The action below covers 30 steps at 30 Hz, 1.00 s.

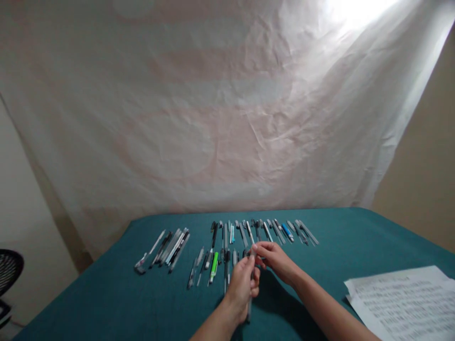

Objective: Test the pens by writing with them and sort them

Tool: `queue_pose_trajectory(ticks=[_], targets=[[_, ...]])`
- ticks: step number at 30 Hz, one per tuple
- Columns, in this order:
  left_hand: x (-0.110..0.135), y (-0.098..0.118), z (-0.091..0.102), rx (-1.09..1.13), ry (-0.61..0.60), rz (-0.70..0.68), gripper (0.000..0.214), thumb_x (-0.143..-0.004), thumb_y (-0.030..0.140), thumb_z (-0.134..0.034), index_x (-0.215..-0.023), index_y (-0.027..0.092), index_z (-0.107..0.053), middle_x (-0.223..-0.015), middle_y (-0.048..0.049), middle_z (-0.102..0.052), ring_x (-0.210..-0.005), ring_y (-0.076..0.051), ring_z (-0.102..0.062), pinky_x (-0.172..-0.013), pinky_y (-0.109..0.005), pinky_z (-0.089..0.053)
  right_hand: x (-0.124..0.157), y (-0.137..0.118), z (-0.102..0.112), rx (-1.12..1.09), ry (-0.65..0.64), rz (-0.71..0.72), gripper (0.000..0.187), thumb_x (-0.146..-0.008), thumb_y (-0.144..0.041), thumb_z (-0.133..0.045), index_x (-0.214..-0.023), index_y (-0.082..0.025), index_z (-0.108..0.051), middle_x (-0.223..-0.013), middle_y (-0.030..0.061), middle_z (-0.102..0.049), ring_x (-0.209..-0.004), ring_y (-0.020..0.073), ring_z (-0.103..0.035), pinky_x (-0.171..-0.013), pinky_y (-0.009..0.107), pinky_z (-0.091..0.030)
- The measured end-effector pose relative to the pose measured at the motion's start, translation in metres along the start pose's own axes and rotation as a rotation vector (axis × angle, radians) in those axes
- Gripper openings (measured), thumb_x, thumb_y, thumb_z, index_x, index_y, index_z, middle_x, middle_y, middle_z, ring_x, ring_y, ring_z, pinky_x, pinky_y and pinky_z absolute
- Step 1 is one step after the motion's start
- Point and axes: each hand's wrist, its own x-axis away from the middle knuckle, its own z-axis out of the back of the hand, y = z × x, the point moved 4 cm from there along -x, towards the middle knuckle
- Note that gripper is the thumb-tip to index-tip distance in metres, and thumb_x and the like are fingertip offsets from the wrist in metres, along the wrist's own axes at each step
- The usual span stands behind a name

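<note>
My left hand [242, 283] is closed around a slim, clear-barrelled pen [249, 310], whose lower end sticks out below the fist. Fingers of my right hand [279, 259] are pinched together at the pen's upper end, touching my left fingertips. What exactly lies between those right fingers is partly hidden. Just left of my hands lies a short row of pen parts, among them a bright green pen [213, 267] and a dark pen [226, 270]. Beyond my hands runs a longer row with a blue pen [287, 232], a black pen [214, 235] and several clear barrels.
A bunch of pens [174, 246] lies at the left on the green tablecloth [106, 293]. Handwritten sheets of paper [405, 298] rest at the right edge. A pale sheet [227, 118] hangs behind the table, and a black fan [10, 272] stands far left.
</note>
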Motion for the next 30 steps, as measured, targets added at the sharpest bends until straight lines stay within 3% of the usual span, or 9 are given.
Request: queue_pose_trajectory(ticks=[5,10,17,23,30], targets=[[0.001,-0.007,0.003,0.038,0.02,0.082,0.04,-0.072,0.06,-0.047,-0.082,0.021,-0.041,-0.046,0.0131,-0.021,-0.034,-0.002,-0.009,-0.036,-0.017,-0.002,0.0,0.003,-0.002,0.057,-0.006,0.011,0.037,-0.07,-0.048,-0.059,-0.062,-0.013,-0.058,-0.05,-0.0037,-0.051,-0.044,0.0051,-0.041,-0.044,0.017,-0.032],[0.001,-0.006,0.003,0.048,0.022,0.128,0.037,-0.073,0.059,-0.045,-0.08,0.023,-0.039,-0.045,0.0136,-0.02,-0.033,-0.002,-0.009,-0.036,-0.017,-0.001,0.0,0.004,-0.001,0.059,0.0,0.032,0.036,-0.072,-0.046,-0.058,-0.057,-0.014,-0.053,-0.048,-0.0045,-0.048,-0.044,0.0051,-0.04,-0.044,0.017,-0.031],[0.003,-0.007,0.003,0.049,0.028,0.144,0.038,-0.073,0.06,-0.044,-0.083,0.023,-0.042,-0.043,0.0135,-0.021,-0.032,-0.002,-0.01,-0.036,-0.018,-0.001,-0.001,0.005,0.0,0.064,0.046,0.025,0.035,-0.071,-0.047,-0.059,-0.059,-0.014,-0.054,-0.049,-0.0047,-0.047,-0.044,0.0052,-0.04,-0.046,0.018,-0.033],[0.007,-0.02,-0.002,0.094,0.019,0.112,0.039,-0.071,0.058,-0.048,-0.081,0.02,-0.042,-0.046,0.0121,-0.027,-0.035,-0.002,-0.016,-0.039,-0.018,-0.005,-0.011,0.017,0.026,0.163,0.234,0.012,0.037,-0.073,-0.05,-0.052,-0.079,-0.015,-0.06,-0.073,0.0028,-0.06,-0.052,0.0086,-0.052,-0.043,0.019,-0.039],[0.007,-0.035,-0.01,0.164,-0.043,0.061,0.038,-0.07,0.052,-0.052,-0.083,0.017,-0.047,-0.054,0.0077,-0.038,-0.04,-0.003,-0.03,-0.041,-0.02,-0.012,-0.022,0.044,0.039,0.396,0.289,0.018,0.027,-0.068,-0.04,-0.058,-0.078,-0.015,-0.058,-0.054,-0.0007,-0.058,-0.044,0.0125,-0.053,-0.038,0.022,-0.041]])
